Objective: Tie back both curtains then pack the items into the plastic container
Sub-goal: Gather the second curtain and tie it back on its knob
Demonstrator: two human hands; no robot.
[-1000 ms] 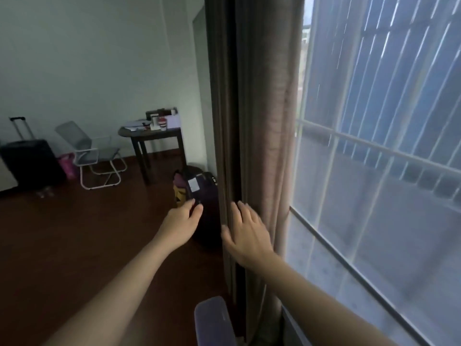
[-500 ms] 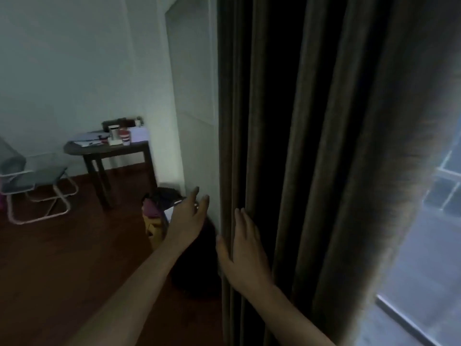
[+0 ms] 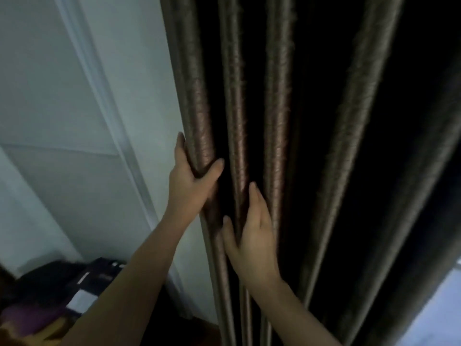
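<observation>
Left hand [image 3: 189, 181] around leftmost fold of brown pleated fabric curtain [image 3: 279, 96]; right hand [image 3: 252, 243] on next fold, lower; white panelled wall [image 3: 74, 96] left; black bag [image 3: 62, 278] beneath.

Brown curtain [image 3: 279, 101], hanging in deep vertical folds beside the white wall, leftmost fold gripped

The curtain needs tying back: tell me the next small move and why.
Probably sweep the right hand rightward to gather the remaining folds toward the left hand. The left grip holds only the curtain edge fold; the right lies flat on the next; more folds hang loose.
</observation>
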